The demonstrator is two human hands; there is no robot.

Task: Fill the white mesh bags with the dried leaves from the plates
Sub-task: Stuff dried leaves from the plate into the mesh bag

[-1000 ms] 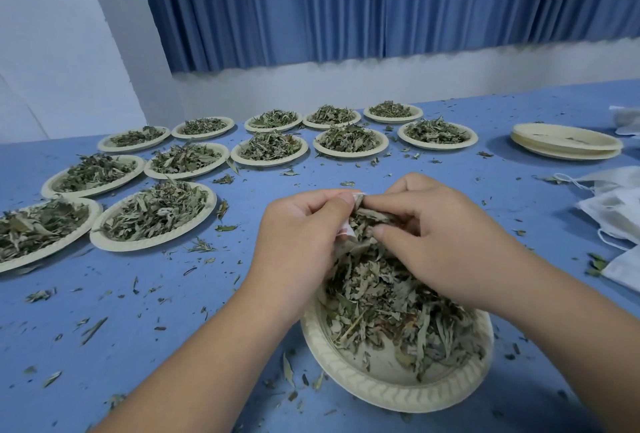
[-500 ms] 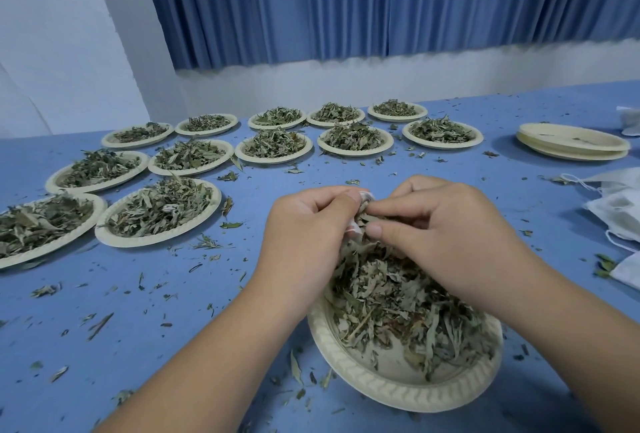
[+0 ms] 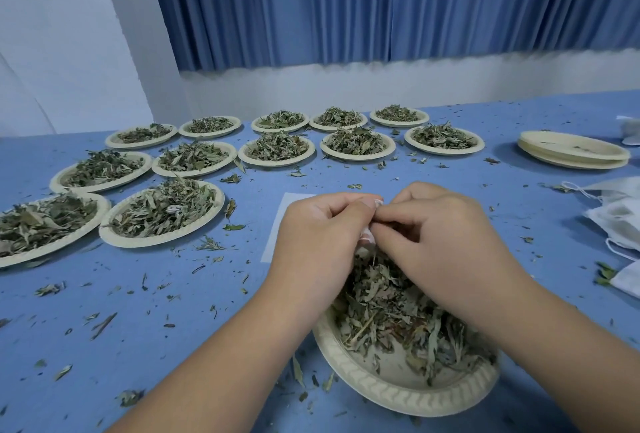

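Pinching the white cloth of a mesh bag (image 3: 367,236), the left hand (image 3: 318,242) and the right hand (image 3: 436,245) meet knuckle to knuckle above the near plate (image 3: 398,394). Both hands are curled, thumb and fingertips closed on the bag's edge; only a small strip of the bag shows between them, so how full it is cannot be told. Just below the hands a heap of dried leaves (image 3: 391,308) rises from that plate toward the bag, and the right wrist lies across the heap's far side.

Behind the left hand a pale flat sheet (image 3: 281,224) lies on the blue table (image 3: 173,311), partly hidden by the knuckles. Out to the left of the left hand, and beyond both hands, stand the other plates of leaves (image 3: 162,212) in rough rows, all heaped. Loose leaf scraps (image 3: 104,323) are strewn over the table around the left forearm.

To the right of the right hand, well apart, lies a pile of white bags (image 3: 620,221) with thin strings, reaching the picture's edge. Farther off on that side sits a stack of bare plates (image 3: 573,152). A blue curtain (image 3: 381,3) hangs behind the table.
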